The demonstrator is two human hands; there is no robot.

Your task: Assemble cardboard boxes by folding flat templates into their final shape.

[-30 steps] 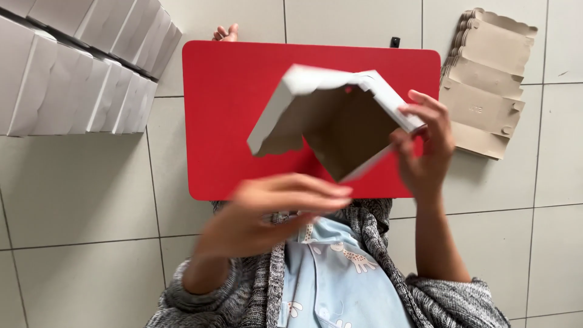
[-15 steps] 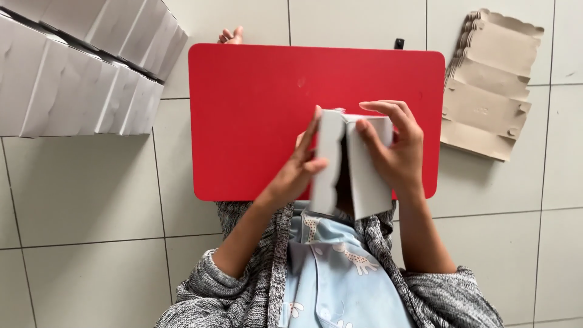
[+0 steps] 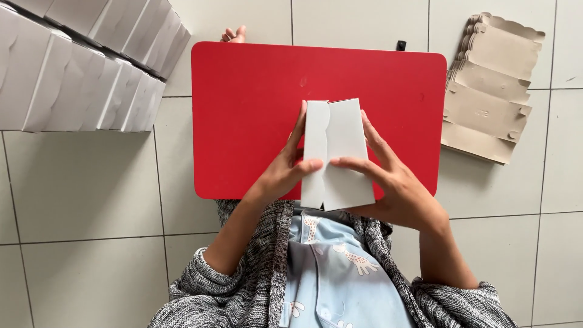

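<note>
Here we are holding a white folded box (image 3: 337, 155) over the near edge of the red counter (image 3: 255, 109). Our left hand (image 3: 285, 173) is gripping the box's left side, thumb pressing on its front flap; our right hand (image 3: 395, 182) is wrapping the box's right side, thumb lying across the front. Left of the counter, finished white boxes (image 3: 79, 73) are standing in rows; right of it, flat brown cardboard blanks (image 3: 489, 91) are lying stacked.

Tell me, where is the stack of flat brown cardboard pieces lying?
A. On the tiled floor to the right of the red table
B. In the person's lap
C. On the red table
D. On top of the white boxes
A: the brown cardboard stack lies on the floor tiles just past the red table, at its right edge.
</note>
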